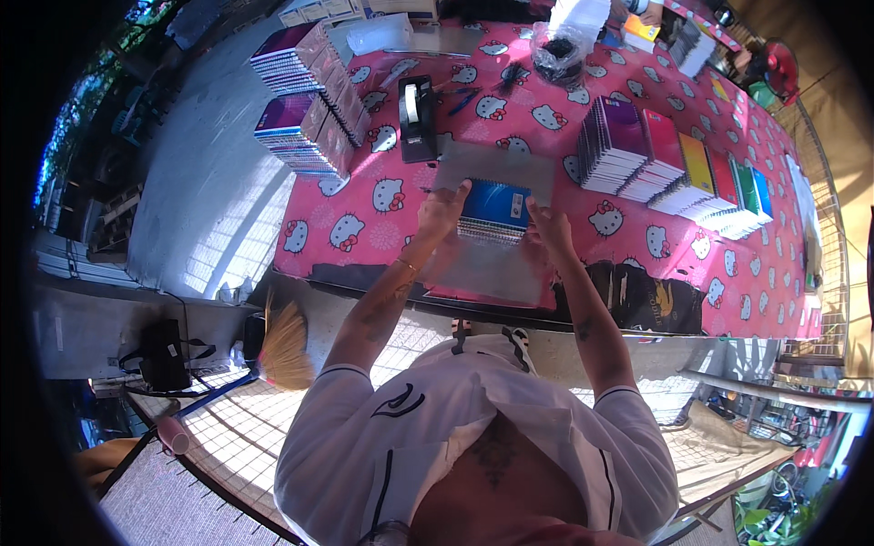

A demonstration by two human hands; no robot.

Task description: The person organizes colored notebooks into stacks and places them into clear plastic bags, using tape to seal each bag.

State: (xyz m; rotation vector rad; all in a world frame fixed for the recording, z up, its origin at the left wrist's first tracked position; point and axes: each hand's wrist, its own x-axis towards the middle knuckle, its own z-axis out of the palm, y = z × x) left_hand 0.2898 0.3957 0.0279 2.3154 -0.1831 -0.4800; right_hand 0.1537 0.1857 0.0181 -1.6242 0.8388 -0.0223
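A small stack of blue spiral notebooks (492,204) lies on a sheet of clear plastic (496,275) near the table's front edge. My left hand (442,213) grips the stack's left side, thumb on top. The right side is held by my right hand (550,227), its thumb near a white label on the cover. The undersides of my fingers are hidden. Just beyond the stack, to the left, stands a black tape dispenser (418,123) with a roll in it.
Tall piles of purple notebooks (305,127) stand at the table's left edge. To the right is a row of coloured notebook stacks (669,164). A pink patterned cloth (605,218) covers the table. Farther back lie blue-handled scissors (463,101) and a bundled plastic bag (560,60). Another person's hand (652,13) shows at the far side.
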